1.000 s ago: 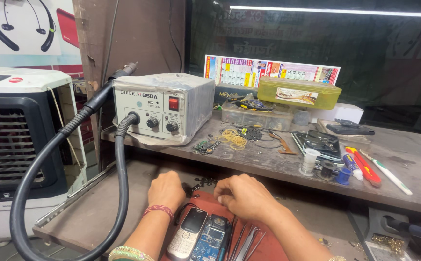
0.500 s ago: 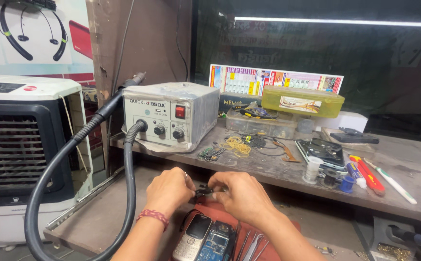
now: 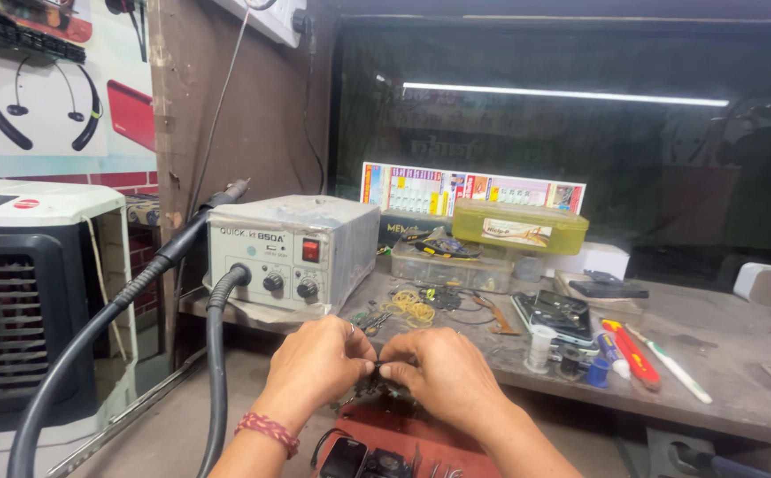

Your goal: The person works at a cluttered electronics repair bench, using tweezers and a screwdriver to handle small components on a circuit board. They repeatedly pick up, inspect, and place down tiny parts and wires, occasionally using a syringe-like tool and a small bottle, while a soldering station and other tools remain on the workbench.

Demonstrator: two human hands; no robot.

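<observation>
My left hand (image 3: 315, 363) and my right hand (image 3: 443, 372) meet fingertip to fingertip just below the front edge of the workbench (image 3: 722, 354). Between them they pinch a small dark part (image 3: 375, 370), mostly hidden by the fingers. A red thread band circles my left wrist. Below the hands, two mobile phones (image 3: 363, 460) lie on a red cloth (image 3: 456, 434).
A grey hot-air rework station (image 3: 292, 252) with a thick black hose (image 3: 111, 319) stands at the bench's left end. Clear and yellow parts boxes (image 3: 518, 226), a phone board (image 3: 554, 314), tubes, a red-handled tool (image 3: 633, 354) and a toothbrush lie to the right. A white air cooler (image 3: 31, 292) stands at the left.
Both hands have risen from the lap area to bench-edge height and closed together on the small part. The camera has tilted upward.
</observation>
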